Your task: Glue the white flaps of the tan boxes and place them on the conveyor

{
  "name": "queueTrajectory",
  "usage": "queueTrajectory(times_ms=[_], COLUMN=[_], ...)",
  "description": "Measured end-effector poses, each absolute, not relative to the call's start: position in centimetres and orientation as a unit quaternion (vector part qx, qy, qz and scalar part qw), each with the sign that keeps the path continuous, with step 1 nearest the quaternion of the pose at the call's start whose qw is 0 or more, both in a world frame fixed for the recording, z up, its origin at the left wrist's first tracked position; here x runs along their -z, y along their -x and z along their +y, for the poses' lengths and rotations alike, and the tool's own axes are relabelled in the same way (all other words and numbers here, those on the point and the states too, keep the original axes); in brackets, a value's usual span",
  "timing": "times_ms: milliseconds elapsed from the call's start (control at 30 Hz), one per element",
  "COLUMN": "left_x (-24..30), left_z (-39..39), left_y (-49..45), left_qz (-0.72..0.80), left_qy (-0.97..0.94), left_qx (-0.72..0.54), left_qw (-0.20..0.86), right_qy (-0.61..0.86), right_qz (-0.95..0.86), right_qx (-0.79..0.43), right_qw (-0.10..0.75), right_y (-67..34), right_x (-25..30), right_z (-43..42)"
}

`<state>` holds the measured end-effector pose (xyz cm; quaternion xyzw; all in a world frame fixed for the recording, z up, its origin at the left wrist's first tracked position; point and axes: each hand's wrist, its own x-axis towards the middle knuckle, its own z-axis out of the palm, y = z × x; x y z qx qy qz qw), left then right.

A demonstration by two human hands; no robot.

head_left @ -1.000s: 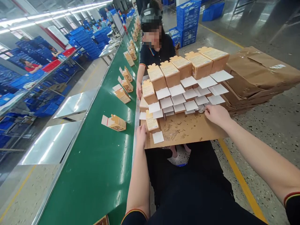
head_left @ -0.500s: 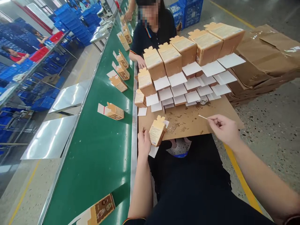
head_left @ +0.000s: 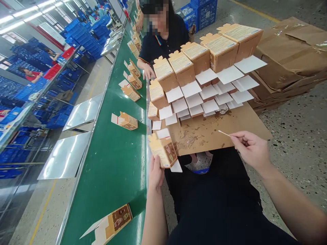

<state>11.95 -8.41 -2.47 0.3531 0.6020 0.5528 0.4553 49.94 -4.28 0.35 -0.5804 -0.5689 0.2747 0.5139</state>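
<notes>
My left hand (head_left: 156,173) grips a small printed carton (head_left: 163,151) near its lower end, at the edge of the green belt. The carton is tan and brown, with white flaps sticking out at top and bottom. Over the right part of the brown cardboard sheet (head_left: 217,136), my right hand (head_left: 251,149) pinches a thin white cotton swab (head_left: 224,133), its tip pointing left. Beyond both hands, stacked cartons (head_left: 182,66) lie in rows with their white flaps hanging toward me.
A green conveyor belt (head_left: 114,163) on the left carries spaced cartons, one (head_left: 119,221) close to me. Across the stack sits a co-worker (head_left: 163,37), a hand at the belt's edge. Large brown cardboard bundles (head_left: 288,58) stand at right; blue crates (head_left: 206,15) stand behind.
My left hand has turned the carton, so its brown illustrated side and red-striped white flap now show, and moved it slightly left. My right hand still holds the swab, slightly lower and farther right.
</notes>
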Motion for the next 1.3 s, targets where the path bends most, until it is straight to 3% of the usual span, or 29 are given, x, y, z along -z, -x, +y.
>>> queueTrajectory(times_ms=[233,600,767,1000,1300], left_x=[4.0,5.1,5.1,6.1,6.7], left_z=[-3.0,-2.7,-3.8,-5.1,-4.6], left_y=[-12.5,-13.1,-14.7,-17.2,-18.1], left_qz=[0.555,0.594,0.628,0.647,0.690], left_qy=[-0.272,-0.324,-0.385,-0.450,-0.461], left_qx=[-0.628,-0.602,-0.570,-0.543,-0.503], left_qw=[0.472,0.424,0.365,0.289,0.243], right_qy=[0.480,0.459,0.414,0.476,0.498], right_qz=[-0.673,-0.803,-0.802,-0.679,-0.633], right_qx=[-0.354,-0.221,-0.279,-0.390,-0.411], right_qw=[0.437,0.308,0.329,0.400,0.427], right_y=[-42.7,-36.8,-37.2,-41.2,-43.6], right_x=[2.3,7.8,7.2,5.5,4.3], right_z=[-4.0,-2.8,-4.1,-6.0,-7.5])
